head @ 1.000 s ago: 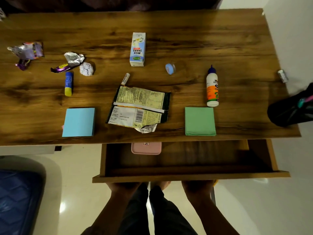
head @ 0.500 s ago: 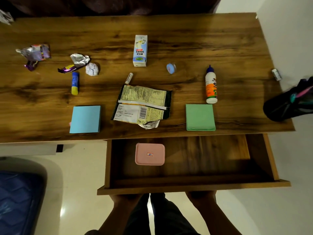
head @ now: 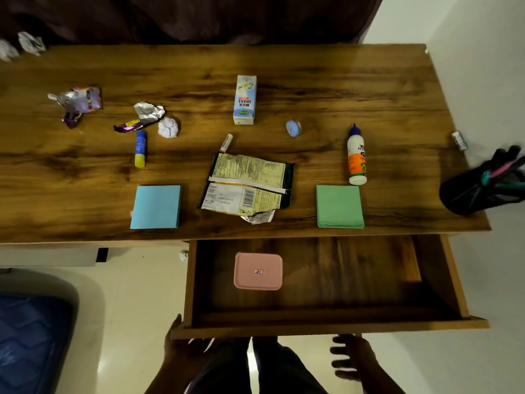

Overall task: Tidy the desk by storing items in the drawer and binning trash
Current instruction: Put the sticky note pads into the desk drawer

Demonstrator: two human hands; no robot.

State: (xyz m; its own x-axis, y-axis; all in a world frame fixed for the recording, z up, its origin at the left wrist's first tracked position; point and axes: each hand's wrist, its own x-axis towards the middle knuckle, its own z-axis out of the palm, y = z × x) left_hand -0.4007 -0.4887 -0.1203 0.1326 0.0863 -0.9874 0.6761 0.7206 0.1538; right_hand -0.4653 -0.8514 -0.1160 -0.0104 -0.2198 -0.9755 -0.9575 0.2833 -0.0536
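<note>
The wooden drawer (head: 326, 327) under the desk (head: 326, 81) stands pulled far out, with a pink lidded box (head: 258, 271) inside. My left hand (head: 181, 345) is at the left end of the drawer front, thumb against its corner and fingers spread. My right hand (head: 352, 356) hovers just below the front, fingers spread, holding nothing. On the desk lie a blue sticky pad (head: 155, 207), a green sticky pad (head: 339, 206), a flattened snack wrapper (head: 247, 184), a glue bottle (head: 356, 155), a glue stick (head: 140, 149), a milkshake carton (head: 245, 99) and a tape roll (head: 293, 128).
A chocolate wrapper (head: 139, 118), a paper ball (head: 168, 127) and a foil wrapper (head: 79, 102) lie at the left. A black pen holder (head: 483, 184) stands at the desk's right edge. A small paper ball (head: 184, 255) lies on the floor. A blue cushion (head: 28, 336) is at the lower left.
The drawer has slid out toward me, uncovering the whole pink box. Both hands, which were under the drawer front, have loosened, and the right one has come away from it.
</note>
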